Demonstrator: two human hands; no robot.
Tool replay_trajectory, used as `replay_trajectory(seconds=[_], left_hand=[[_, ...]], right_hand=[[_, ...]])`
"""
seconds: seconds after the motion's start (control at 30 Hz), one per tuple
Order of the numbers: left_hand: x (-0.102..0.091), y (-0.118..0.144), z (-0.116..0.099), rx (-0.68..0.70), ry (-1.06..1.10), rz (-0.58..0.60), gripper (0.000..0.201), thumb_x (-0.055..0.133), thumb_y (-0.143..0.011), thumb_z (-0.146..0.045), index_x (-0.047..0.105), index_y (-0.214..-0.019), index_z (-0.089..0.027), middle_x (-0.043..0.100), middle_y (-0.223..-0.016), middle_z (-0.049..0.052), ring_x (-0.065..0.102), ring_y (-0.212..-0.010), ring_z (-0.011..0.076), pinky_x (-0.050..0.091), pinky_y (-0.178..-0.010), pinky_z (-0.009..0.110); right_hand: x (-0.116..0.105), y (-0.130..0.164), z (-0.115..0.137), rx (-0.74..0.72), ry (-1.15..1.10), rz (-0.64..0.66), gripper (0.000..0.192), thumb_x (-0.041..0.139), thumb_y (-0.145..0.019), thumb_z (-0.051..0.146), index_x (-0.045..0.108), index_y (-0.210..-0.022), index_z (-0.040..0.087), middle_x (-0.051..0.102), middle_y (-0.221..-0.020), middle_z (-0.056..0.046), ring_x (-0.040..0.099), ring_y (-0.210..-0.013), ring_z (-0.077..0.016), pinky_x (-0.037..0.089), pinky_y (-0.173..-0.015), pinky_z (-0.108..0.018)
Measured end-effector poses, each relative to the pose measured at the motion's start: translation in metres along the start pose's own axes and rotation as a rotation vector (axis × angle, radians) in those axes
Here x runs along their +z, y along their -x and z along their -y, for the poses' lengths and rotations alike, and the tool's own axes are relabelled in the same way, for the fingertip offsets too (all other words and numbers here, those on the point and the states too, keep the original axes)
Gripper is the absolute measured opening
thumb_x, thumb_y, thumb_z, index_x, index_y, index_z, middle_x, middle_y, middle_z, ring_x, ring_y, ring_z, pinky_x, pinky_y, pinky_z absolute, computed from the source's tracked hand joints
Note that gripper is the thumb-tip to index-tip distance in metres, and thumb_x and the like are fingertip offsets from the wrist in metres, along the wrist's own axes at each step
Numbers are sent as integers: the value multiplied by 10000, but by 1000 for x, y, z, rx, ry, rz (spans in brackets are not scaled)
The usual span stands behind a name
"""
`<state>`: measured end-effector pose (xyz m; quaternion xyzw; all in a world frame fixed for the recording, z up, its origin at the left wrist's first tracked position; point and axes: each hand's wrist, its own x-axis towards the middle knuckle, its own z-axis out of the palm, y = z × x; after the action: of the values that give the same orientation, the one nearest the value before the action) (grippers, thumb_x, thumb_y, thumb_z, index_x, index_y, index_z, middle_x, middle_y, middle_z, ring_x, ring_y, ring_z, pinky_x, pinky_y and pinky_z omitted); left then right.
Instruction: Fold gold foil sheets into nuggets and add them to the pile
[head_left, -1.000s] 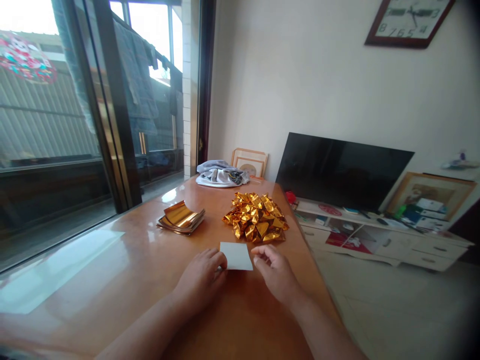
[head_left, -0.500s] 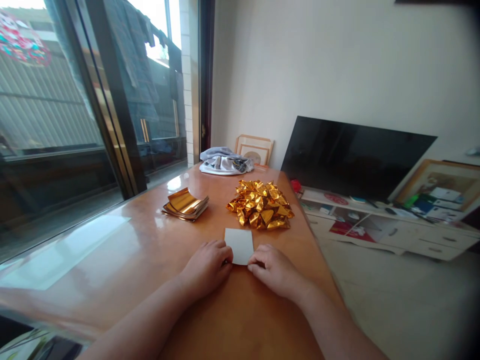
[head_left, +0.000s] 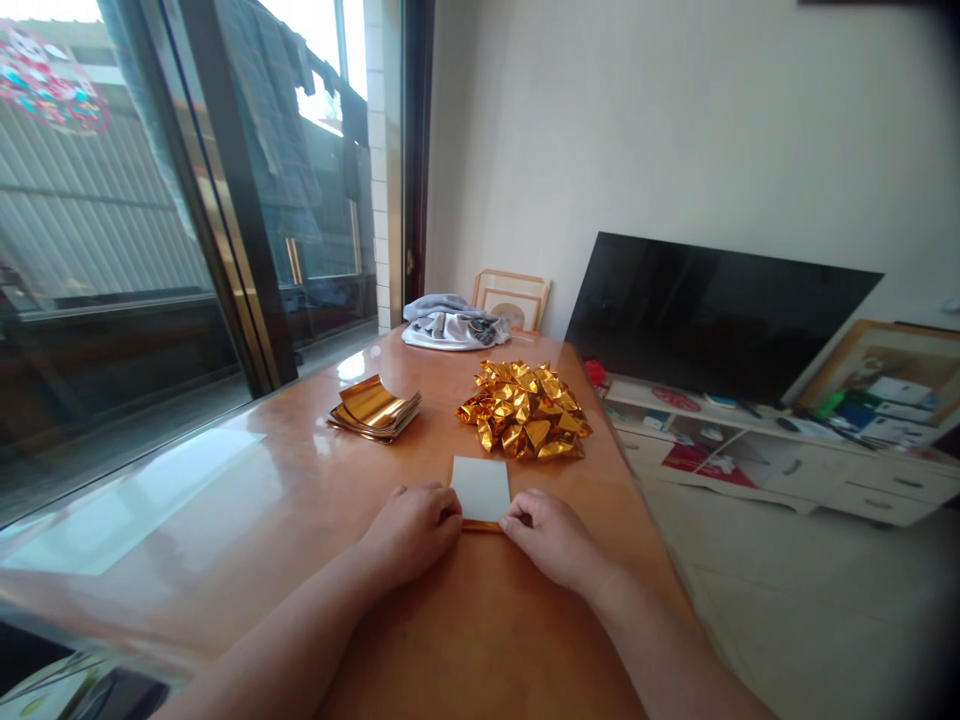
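- Left hand (head_left: 411, 528): fingertips curling together, pinching the near left edge of the foil sheet (head_left: 481, 488).
- Right hand (head_left: 550, 535): fingers closing on the sheet's near right edge.
- Foil sheet: lying white side up on the wooden table (head_left: 300, 500), just before the pile of folded gold ingots (head_left: 525, 422).
- Stack of gold foil sheets (head_left: 373, 407): sitting left of the pile.

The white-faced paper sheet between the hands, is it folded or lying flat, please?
Folded at its near edge: the white-faced paper sheet shows a narrow gold strip turned up there.
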<state>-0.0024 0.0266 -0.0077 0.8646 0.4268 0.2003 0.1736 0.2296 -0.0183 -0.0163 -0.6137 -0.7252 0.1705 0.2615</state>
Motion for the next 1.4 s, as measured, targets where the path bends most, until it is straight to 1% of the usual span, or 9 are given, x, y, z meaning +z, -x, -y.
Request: replay_trajectory(seconds=[0.23,0.43,0.8,1.0,1.13,1.2,1.3,1.4], left_hand=[[7,-5,7,-30,10,5,89,551,-847,-243,620,-794,-224,691,-826,8,613,-754,177,371,-648,262],[9,-5,10,-22,-19,8,54,556,-838,-233,605,-815,-229,682,-828,5,604,-750,175,366,-645,264],[12,-6,9,-33,-57,-2,75,525,-847,-221,599,-854,-235,695,-870,14,620,-786,188,387,-678,280],[7,-5,13,-54,24,22,176,429,-937,-253,600,-902,-235,704,-922,33,642,-853,197,417,-738,287],[5,-6,16,-78,75,31,173,414,-949,-267,579,-907,-239,692,-888,23,637,-833,196,416,-718,282],[5,-7,17,-74,66,39,143,442,-938,-284,570,-895,-240,685,-867,17,630,-809,195,405,-688,279],[7,-6,16,-79,21,43,77,525,-875,-268,573,-927,-236,681,-861,14,618,-776,194,384,-652,278],[7,-6,13,-88,-16,45,122,553,-829,-232,571,-950,-233,672,-844,8,604,-749,190,374,-644,281]], right_hand=[[5,-3,-4,67,41,-15,194,644,-872,317,644,-722,195,653,-780,-9,563,-730,-146,351,-653,-240],[7,-3,-3,84,59,-23,208,643,-879,347,639,-729,201,657,-786,-7,563,-744,-148,339,-648,-239],[8,-4,2,107,154,-27,156,626,-867,302,629,-746,204,651,-806,-15,570,-775,-152,323,-658,-244],[8,-3,5,112,171,-32,140,623,-865,292,634,-758,203,652,-809,-17,586,-784,-154,327,-662,-245],[8,-3,7,111,172,-35,140,624,-869,292,635,-762,203,658,-819,-20,591,-792,-155,328,-669,-244],[8,-3,7,108,170,-40,132,626,-866,283,633,-760,203,661,-824,-19,590,-794,-155,326,-668,-244],[8,-2,7,105,165,-48,127,624,-862,269,629,-753,203,662,-825,-18,590,-801,-156,322,-666,-244],[8,-3,7,110,161,-51,137,623,-864,277,626,-749,203,661,-817,-17,587,-794,-155,319,-665,-246]])
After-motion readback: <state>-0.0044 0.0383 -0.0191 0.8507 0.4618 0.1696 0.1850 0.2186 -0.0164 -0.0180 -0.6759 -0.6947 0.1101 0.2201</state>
